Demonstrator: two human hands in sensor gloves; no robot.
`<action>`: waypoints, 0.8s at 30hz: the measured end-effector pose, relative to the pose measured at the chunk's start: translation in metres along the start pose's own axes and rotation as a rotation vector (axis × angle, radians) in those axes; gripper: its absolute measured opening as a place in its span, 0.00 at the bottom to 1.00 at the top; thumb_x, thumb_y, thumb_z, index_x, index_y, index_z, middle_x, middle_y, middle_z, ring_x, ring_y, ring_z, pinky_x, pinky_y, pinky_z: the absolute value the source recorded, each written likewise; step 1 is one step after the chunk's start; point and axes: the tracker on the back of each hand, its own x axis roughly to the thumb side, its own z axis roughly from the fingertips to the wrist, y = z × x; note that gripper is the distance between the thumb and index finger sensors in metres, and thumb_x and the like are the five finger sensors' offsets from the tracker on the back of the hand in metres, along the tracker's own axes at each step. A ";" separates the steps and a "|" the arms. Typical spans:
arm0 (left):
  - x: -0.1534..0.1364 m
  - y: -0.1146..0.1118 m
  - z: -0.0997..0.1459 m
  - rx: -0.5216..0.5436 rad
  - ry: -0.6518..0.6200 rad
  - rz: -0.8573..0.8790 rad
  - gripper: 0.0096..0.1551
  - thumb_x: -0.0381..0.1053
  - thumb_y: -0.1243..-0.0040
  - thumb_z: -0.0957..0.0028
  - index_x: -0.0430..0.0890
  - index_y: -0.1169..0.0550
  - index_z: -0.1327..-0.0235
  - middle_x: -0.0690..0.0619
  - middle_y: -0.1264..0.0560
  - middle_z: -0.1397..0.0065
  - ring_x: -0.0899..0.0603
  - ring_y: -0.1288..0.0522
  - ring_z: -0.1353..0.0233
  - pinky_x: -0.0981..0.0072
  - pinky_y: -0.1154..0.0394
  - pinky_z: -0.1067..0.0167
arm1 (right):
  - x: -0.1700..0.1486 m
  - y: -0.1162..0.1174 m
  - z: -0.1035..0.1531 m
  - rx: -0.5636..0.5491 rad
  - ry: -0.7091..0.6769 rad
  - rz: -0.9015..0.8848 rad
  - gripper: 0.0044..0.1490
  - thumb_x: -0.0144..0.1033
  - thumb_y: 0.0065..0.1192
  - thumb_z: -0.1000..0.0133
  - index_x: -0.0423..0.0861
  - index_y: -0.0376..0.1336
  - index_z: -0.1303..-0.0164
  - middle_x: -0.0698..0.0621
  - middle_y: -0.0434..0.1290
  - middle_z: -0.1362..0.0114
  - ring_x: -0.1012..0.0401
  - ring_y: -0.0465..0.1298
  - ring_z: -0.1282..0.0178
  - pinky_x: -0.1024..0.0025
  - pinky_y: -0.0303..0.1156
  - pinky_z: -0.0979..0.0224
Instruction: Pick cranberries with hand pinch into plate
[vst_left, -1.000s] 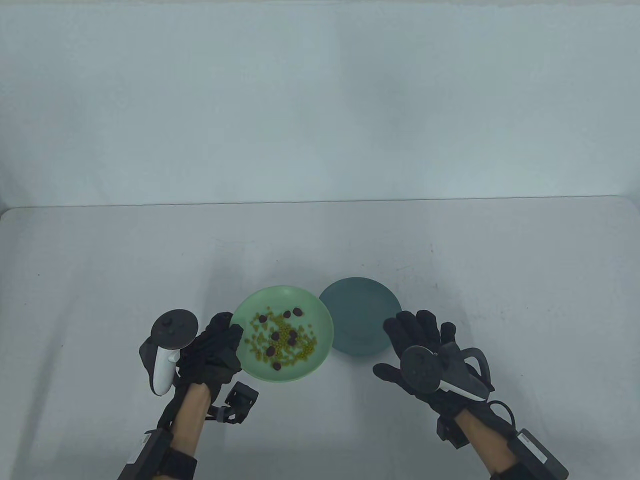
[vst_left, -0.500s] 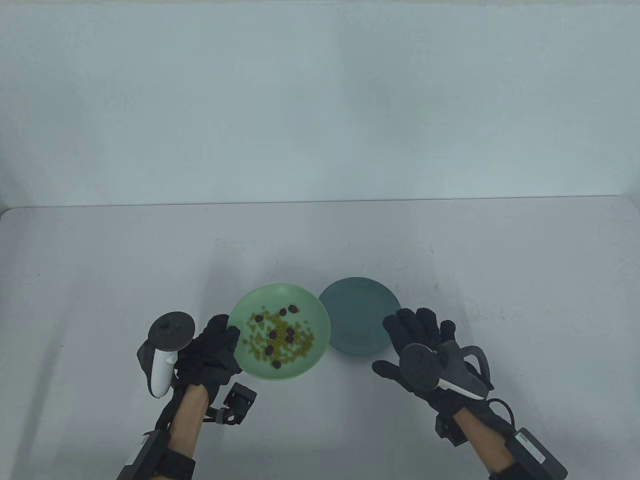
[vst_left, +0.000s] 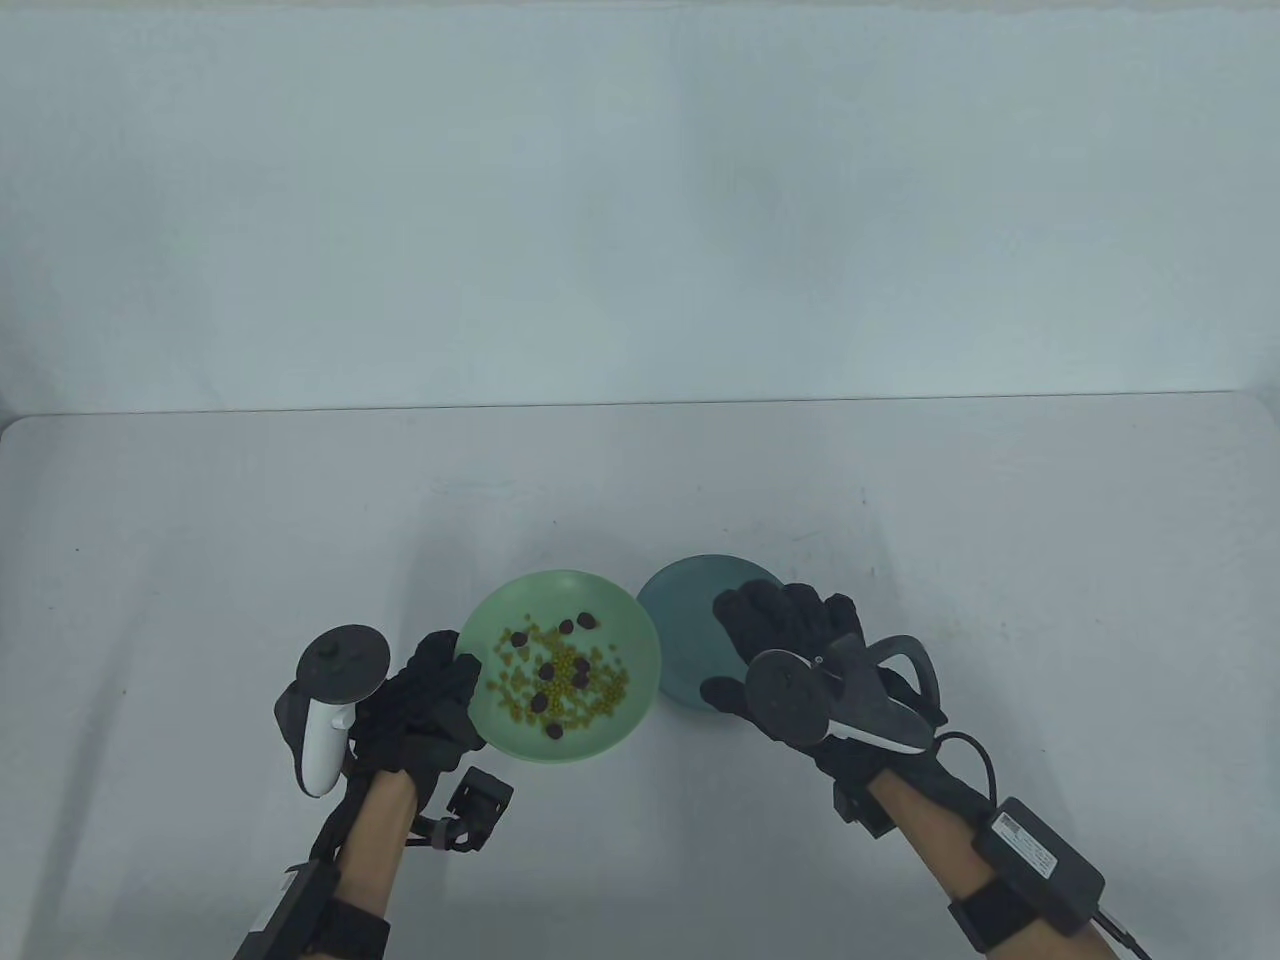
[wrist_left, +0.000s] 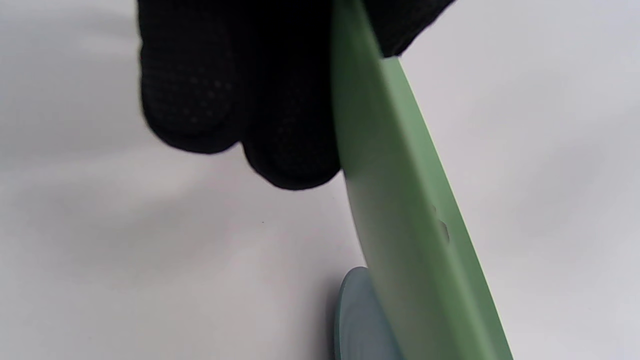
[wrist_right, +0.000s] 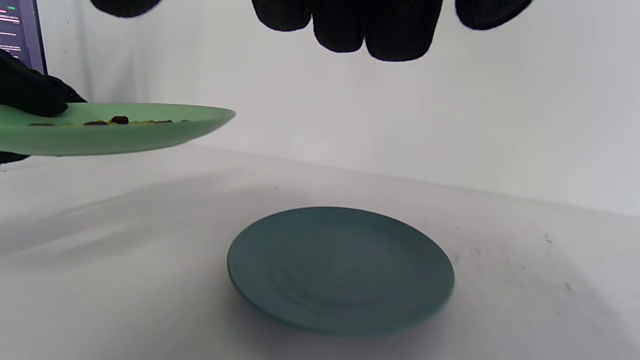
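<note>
A light green plate (vst_left: 560, 590) holds yellow-green beans and several dark cranberries (vst_left: 548, 670). My left hand (vst_left: 455, 680) grips its left rim, thumb on top, and holds it raised above the table, as the right wrist view (wrist_right: 125, 137) shows. In the left wrist view my fingers (wrist_left: 225, 100) lie under the green plate (wrist_left: 400, 200). A dark teal plate (vst_left: 680, 620) lies empty on the table just to the right; it also shows in the right wrist view (wrist_right: 340, 270). My right hand (vst_left: 725, 650) hovers open over the teal plate's right part, holding nothing.
The white table (vst_left: 900, 500) spreads wide behind and beside the plates, with a pale wall at its back edge. A few small dark specks (vst_left: 865, 495) mark the table surface. The teal plate's edge shows under the green plate in the left wrist view (wrist_left: 355, 320).
My right hand has moved left and forward, from beside the teal plate to over it. The green plate shifted slightly left in my left hand a second ago and then stayed.
</note>
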 end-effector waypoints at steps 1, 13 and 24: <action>0.000 0.000 0.000 -0.001 0.000 0.001 0.30 0.43 0.50 0.36 0.33 0.39 0.25 0.42 0.25 0.38 0.47 0.13 0.55 0.59 0.15 0.54 | 0.004 -0.002 -0.003 -0.004 -0.009 -0.002 0.53 0.70 0.41 0.41 0.48 0.48 0.11 0.43 0.57 0.10 0.41 0.63 0.14 0.32 0.58 0.20; 0.000 -0.002 0.000 -0.013 -0.002 -0.004 0.30 0.43 0.50 0.37 0.33 0.39 0.25 0.42 0.25 0.38 0.47 0.13 0.55 0.59 0.15 0.54 | 0.046 -0.011 -0.037 0.002 -0.099 0.008 0.48 0.67 0.46 0.41 0.49 0.55 0.15 0.46 0.65 0.16 0.47 0.71 0.21 0.38 0.64 0.21; -0.001 -0.004 0.000 -0.020 -0.001 -0.004 0.30 0.43 0.50 0.37 0.33 0.39 0.25 0.41 0.25 0.38 0.47 0.13 0.55 0.59 0.15 0.54 | 0.084 -0.006 -0.066 0.047 -0.159 0.029 0.37 0.58 0.57 0.41 0.53 0.62 0.24 0.50 0.73 0.26 0.54 0.77 0.30 0.45 0.70 0.24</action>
